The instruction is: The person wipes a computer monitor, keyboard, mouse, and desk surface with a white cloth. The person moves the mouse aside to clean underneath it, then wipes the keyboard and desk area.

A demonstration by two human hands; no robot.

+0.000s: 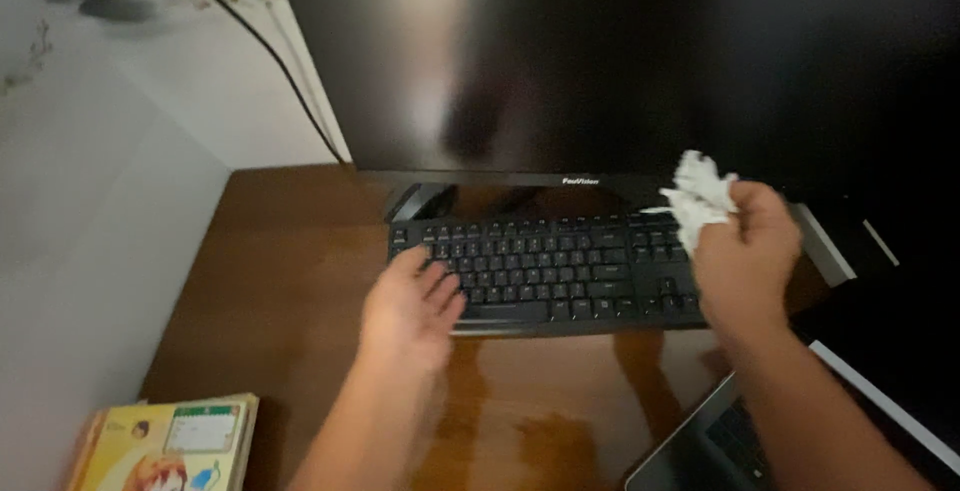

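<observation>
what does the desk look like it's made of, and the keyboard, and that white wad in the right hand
Desk: looks like wood or wood veneer, glossy brown; it mirrors the arms.
Keyboard: probably matte black plastic, with moulded keys and little shine.
White wad in the right hand: seems to be tissue or paper towel, crumpled into soft, irregular folds; thin cloth can't be ruled out.

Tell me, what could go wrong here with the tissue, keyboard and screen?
Three risks, as guesses. The left hand rests on the keyboard, so keys might get pressed or the board might slide on the glossy desk. The right hand holds a crumpled tissue close to the dark monitor; a hard wipe could leave lint or smears. The right forearm passes just above the laptop at the desk edge and might knock it.
</observation>
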